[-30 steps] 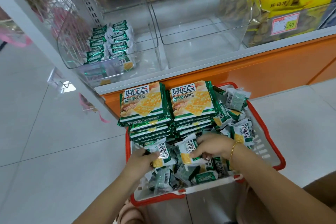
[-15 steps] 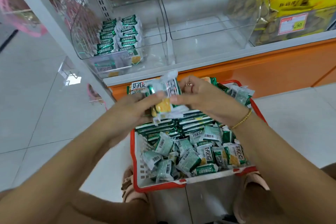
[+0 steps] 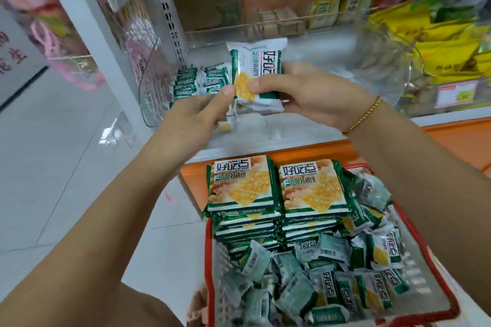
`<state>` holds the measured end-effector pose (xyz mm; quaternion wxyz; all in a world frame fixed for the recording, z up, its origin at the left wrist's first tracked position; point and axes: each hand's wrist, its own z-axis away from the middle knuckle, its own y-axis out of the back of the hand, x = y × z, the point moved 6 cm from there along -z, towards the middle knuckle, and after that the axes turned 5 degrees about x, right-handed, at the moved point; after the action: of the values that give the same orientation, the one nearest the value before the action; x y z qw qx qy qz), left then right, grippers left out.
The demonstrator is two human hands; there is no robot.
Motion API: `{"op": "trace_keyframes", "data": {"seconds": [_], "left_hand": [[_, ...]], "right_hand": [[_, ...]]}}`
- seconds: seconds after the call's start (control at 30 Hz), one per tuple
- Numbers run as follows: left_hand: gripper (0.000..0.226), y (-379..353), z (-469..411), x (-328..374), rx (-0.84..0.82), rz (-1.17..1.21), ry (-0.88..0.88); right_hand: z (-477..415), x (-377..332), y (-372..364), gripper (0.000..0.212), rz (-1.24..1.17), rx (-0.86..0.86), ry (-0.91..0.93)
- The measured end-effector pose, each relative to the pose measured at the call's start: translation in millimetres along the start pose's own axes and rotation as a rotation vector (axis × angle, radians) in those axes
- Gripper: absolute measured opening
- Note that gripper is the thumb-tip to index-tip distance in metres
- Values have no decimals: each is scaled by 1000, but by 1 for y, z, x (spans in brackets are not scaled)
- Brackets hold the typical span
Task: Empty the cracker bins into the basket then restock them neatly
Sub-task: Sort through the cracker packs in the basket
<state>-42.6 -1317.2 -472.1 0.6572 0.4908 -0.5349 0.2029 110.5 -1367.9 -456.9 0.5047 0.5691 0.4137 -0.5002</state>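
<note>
**Hands raised from basket (image 3: 451, 310) to clear bin (image 3: 148, 106)**

Left hand (image 3: 196, 117) and right hand (image 3: 316, 98) together pinch a cracker packet stack (image 3: 256, 69) before the bin. Two short rows (image 3: 198, 82) stand by its left wall. Most packets remain in the basket, so restocking seems barely begun.

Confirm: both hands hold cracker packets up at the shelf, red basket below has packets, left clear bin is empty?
Wrong on the bin. Head view: the left clear bin holds rows of small packets. Otherwise right: left hand and right hand hold cracker packets at the shelf, red basket below has packets.
</note>
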Motion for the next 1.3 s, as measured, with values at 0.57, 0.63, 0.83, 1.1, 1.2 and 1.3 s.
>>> {"op": "trace_keyframes", "data": {"seconds": [0.57, 0.63, 0.83, 1.1, 1.2, 1.3], "left_hand": [[34, 27, -32, -46, 18, -887, -94], [36, 28, -31, -45, 14, -884, -97], [33, 30, -29, -46, 5, -884, -99], [43, 25, -26, -42, -5, -888, -117], [38, 21, -27, -41, -11, -876, -133], [44, 20, -26, -39, -16, -851, -145]], "right_hand": [[-144, 19, -59, 54, 1540, -577, -60], [-148, 20, -61, 51, 1564, -599, -83], [-150, 30, -86, 72, 1572, -603, 104], [-138, 27, -68, 40, 1078, -502, -47], [-137, 34, -80, 29, 1093, -417, -2], [-139, 36, -85, 23, 1151, -337, 26]]}}
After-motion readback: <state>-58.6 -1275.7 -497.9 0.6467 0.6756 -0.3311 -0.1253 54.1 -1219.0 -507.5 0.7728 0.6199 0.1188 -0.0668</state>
